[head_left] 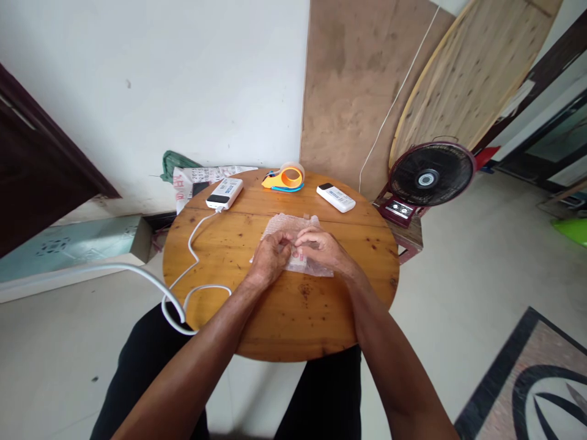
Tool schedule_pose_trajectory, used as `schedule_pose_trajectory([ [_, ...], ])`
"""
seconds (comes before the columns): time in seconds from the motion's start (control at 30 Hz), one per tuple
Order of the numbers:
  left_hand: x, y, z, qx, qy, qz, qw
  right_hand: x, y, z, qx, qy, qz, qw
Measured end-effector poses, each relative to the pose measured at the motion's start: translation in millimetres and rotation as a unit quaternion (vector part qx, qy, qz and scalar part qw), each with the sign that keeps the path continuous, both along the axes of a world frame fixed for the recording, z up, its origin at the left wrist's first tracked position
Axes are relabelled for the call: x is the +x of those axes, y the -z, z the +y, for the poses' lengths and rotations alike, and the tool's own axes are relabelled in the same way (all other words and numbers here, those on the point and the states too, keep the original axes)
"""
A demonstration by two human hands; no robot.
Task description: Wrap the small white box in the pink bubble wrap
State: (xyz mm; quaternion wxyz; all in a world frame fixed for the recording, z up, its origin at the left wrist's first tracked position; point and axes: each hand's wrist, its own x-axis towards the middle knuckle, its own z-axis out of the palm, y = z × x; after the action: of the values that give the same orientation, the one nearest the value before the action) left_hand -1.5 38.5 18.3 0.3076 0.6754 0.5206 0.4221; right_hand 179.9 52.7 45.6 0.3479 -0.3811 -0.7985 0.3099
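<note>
A sheet or bag of clear bubble wrap lies on the round wooden table. Something pale with red print shows through it, mostly covered by my hands, so its kind is unclear. My left hand rests on the left part of the wrap, thumb and fingers closed together on the plastic. From the other side my right hand meets it, its bent fingers pinching the wrap near the middle. The fingertips of both hands almost touch.
Behind the wrap sits an orange tape dispenser. One white power bank, with a white cable plugged in, lies at back left; another power bank lies at back right. A fan stands beyond the table's right edge.
</note>
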Motion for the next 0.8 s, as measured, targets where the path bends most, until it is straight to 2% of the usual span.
schedule_pose_trajectory([
  [0.13, 0.2, 1.3, 0.2, -0.006, -0.006, -0.004, 1.000, -0.3, -2.6, -1.6, 0.015, 0.000, 0.004, 1.000],
  [0.33, 0.1, -2.7, 0.1, 0.020, 0.009, 0.010, 1.000, -2.2, 4.5, 2.4, 0.053, -0.027, 0.013, 0.998],
  [0.5, -3.5, -10.2, -2.7, 0.030, -0.056, 0.108, 0.992, -1.0, 5.2, 2.9, 0.046, -0.031, -0.005, 0.998],
  [0.67, -12.2, -10.8, -4.2, 0.057, -0.130, 0.148, 0.979, -1.0, 0.8, 0.6, 0.030, -0.024, -0.022, 0.999],
  [0.8, -15.6, -11.2, -7.9, 0.007, -0.171, 0.195, 0.966, -0.3, 2.8, 1.3, 0.027, -0.026, -0.024, 0.999],
])
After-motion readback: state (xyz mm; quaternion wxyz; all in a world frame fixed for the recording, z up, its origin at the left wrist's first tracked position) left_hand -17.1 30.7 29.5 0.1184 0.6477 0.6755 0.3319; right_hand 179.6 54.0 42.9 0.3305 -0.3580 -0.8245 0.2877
